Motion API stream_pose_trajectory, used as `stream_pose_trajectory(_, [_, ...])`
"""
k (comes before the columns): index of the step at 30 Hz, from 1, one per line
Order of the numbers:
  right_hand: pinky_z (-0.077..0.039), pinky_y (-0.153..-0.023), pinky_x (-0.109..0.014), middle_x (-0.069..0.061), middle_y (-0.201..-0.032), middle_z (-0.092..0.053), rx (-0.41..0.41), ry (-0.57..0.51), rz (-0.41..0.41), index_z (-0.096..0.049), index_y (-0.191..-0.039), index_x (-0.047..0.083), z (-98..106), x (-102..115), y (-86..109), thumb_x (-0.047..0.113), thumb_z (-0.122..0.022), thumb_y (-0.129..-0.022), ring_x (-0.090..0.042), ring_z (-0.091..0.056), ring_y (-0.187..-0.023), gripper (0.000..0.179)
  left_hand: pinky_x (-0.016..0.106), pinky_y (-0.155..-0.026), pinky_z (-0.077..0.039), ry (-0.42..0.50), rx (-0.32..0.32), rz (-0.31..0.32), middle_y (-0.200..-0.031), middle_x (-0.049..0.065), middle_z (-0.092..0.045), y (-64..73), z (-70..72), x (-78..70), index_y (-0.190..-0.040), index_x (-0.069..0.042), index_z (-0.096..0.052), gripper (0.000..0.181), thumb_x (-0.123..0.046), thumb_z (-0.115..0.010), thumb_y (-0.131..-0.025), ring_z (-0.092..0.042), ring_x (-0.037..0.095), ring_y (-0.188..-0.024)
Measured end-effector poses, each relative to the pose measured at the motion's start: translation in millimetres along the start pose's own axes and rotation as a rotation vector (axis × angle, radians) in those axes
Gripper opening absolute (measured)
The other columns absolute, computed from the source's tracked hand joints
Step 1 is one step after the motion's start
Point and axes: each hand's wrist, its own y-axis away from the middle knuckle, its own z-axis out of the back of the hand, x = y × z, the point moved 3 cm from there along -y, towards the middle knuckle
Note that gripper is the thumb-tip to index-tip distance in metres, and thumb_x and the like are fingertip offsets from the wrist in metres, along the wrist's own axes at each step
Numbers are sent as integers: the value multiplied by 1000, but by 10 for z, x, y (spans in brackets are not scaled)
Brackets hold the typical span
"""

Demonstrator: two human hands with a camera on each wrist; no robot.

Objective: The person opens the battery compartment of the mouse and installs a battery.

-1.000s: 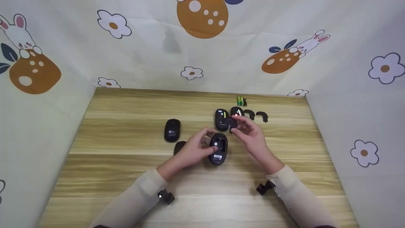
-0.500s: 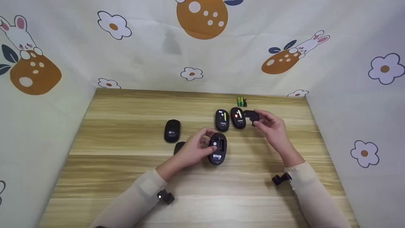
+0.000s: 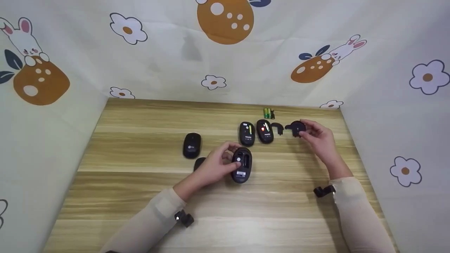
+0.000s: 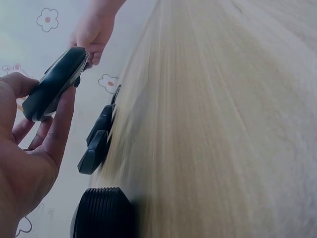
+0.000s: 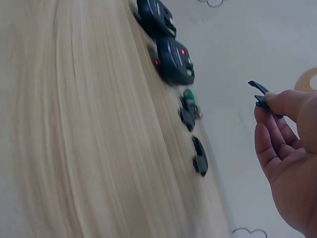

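My left hand (image 3: 218,162) holds a black computer mouse (image 3: 242,174) with its underside up, thumb on the underside. A long battery slot shows in it with no battery visible inside. In the left wrist view the mouse (image 4: 54,84) is seen edge-on between thumb and fingers, raised off the table. My right hand (image 3: 320,140) pinches a black curved battery cover (image 3: 299,127) between thumb and fingers. It is above the table near two other covers; one battery cover (image 3: 278,128) is plain, the other partly hidden behind the held one.
Two upturned mice, one (image 3: 246,134) beside another (image 3: 265,132) with a red light, each hold a battery. Several loose batteries (image 3: 268,113) lie behind them. A mouse (image 3: 192,145) sits top-up at left; another mouse (image 3: 199,162) is mostly hidden by my left hand. Patterned cloth walls border the table.
My right hand has moved away to the right from near the held mouse, carrying the battery cover over to the loose covers. My left hand and its mouse have stayed nearly still.
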Motion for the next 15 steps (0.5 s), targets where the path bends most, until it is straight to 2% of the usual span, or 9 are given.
stream_pose_trajectory(9, [-56,-76,-12,-35,-115,-69,1,144,-23,-67,-142,-10,234,-164,-99,-11,-74,-99,-4,-66,-88,43,41,-97,-63,13,0,-12,-132,7,-65,13,12,-3,-144,-13,-63,53,-2,-80,-96,-72,24,-106])
stream_pose_trajectory(15, [-55,-73,-11,-39,-113,-69,29,182,-29,-64,-139,-17,283,0,-102,-14,-72,-98,-6,-68,-87,42,41,-95,-64,19,-5,-12,-134,7,-64,12,21,6,-145,-13,-63,53,-2,-80,-96,-71,24,-106])
